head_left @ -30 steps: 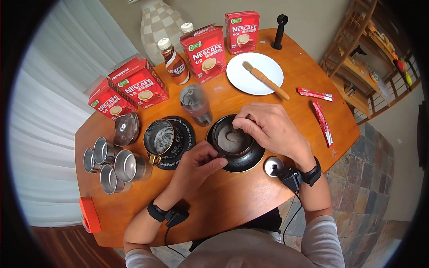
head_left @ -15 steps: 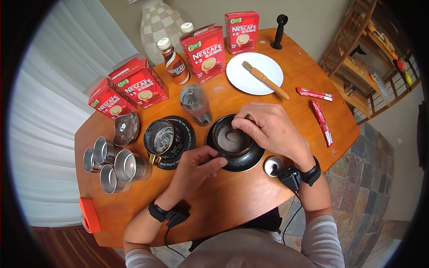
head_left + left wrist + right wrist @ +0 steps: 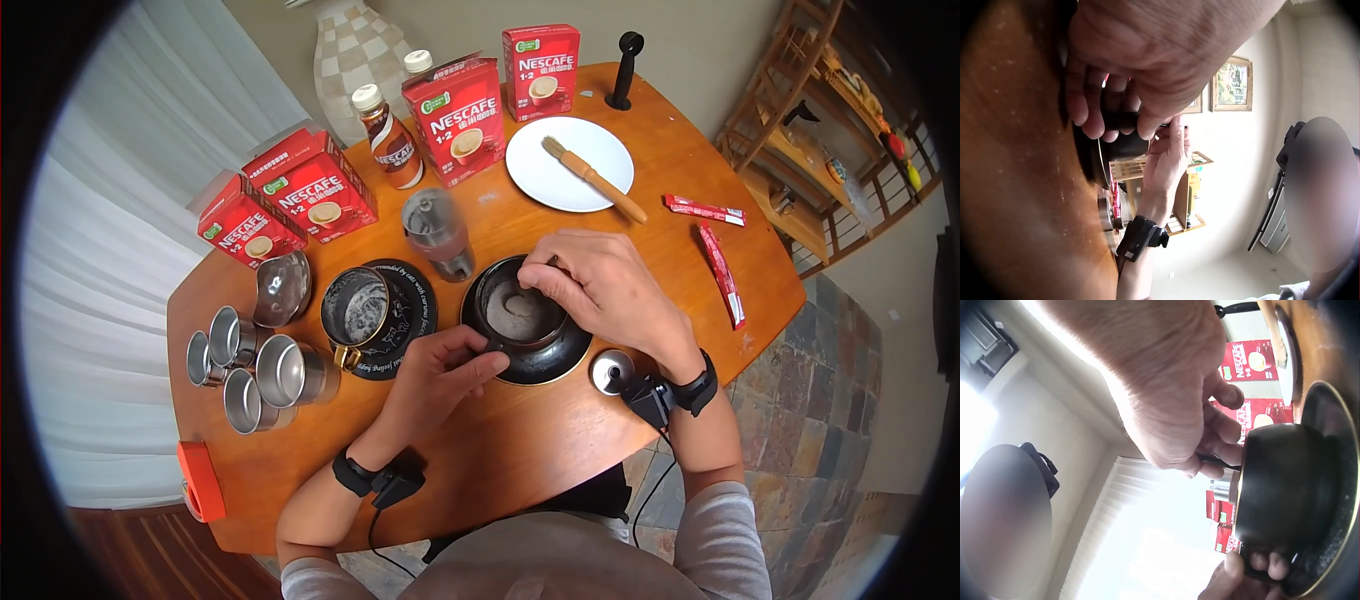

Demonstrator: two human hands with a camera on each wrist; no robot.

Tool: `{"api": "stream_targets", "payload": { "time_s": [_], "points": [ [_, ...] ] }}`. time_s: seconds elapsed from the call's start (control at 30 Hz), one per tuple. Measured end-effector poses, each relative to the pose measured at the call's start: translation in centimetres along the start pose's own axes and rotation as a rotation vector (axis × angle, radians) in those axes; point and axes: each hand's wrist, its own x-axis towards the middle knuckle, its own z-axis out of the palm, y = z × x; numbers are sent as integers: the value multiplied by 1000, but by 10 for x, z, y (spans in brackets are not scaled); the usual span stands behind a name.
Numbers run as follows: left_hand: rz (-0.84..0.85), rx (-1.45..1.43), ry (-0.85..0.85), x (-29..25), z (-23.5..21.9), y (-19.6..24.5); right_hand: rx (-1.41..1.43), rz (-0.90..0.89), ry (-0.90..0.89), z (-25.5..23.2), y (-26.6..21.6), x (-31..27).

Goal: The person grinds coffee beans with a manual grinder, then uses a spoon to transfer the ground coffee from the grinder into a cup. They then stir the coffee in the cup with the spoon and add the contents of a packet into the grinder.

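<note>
A black cup point(image 3: 1275, 484) with greyish contents stands on a black, gold-rimmed saucer point(image 3: 550, 368) at the table's middle. My left hand point(image 3: 445, 365) pinches its handle point(image 3: 1121, 120) between thumb and fingers, on the near left side. Over the far right of the rim, my right hand point(image 3: 615, 285) pinches a thin dark handle point(image 3: 1225, 464) that slants down into the cup. The lower end of that handle is hidden, so I cannot tell what kind of utensil it is.
Left stand a gold-handled cup point(image 3: 355, 305) on a lettered saucer and several metal cups point(image 3: 288, 372). A clear-topped grinder-like cylinder point(image 3: 437, 230) is just behind. Farther back are Nescafe boxes point(image 3: 455, 120) and a white plate point(image 3: 530, 175) with a brush point(image 3: 595, 183). Red sachets point(image 3: 722, 275) lie right.
</note>
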Motion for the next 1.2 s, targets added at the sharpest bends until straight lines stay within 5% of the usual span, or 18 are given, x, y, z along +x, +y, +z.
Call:
{"api": "stream_targets", "payload": {
  "time_s": [1.2],
  "points": [
    [34, -27, 9, 2, 0, -7, -20, 16, 5, 1, -1, 0]
  ]
}}
